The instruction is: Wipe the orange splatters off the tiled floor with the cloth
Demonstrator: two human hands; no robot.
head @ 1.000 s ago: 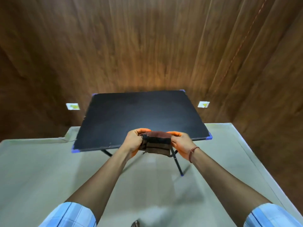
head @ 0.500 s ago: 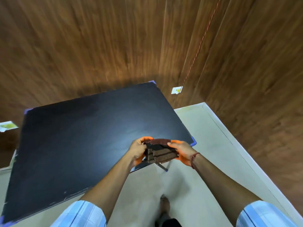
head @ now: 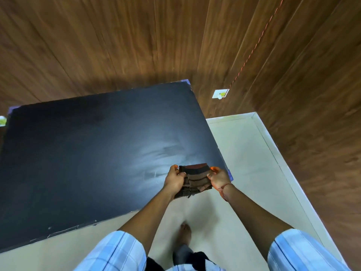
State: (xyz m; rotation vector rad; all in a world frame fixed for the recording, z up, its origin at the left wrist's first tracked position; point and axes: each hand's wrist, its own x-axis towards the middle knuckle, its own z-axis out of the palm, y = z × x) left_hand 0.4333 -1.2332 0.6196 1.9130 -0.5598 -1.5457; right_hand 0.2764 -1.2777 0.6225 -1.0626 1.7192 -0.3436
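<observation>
Cloth [head: 194,179], brown with darker stripes and folded into a loose wad, hangs in the air between both hands, above the near right corner of a black tabletop [head: 93,157]. The left hand [head: 174,180] grips its left edge, fingers curled shut over the fabric; the right hand [head: 218,178] pinches the right edge, thumb on top. An orange tint shows on the right fingertips [head: 214,169], possibly staining, though blur makes it hard to say. A red thread circles the right wrist. Below lies the pale floor [head: 248,165], with a bare foot [head: 185,232] on it. Wood-panelled walls [head: 136,45] rise behind.
</observation>
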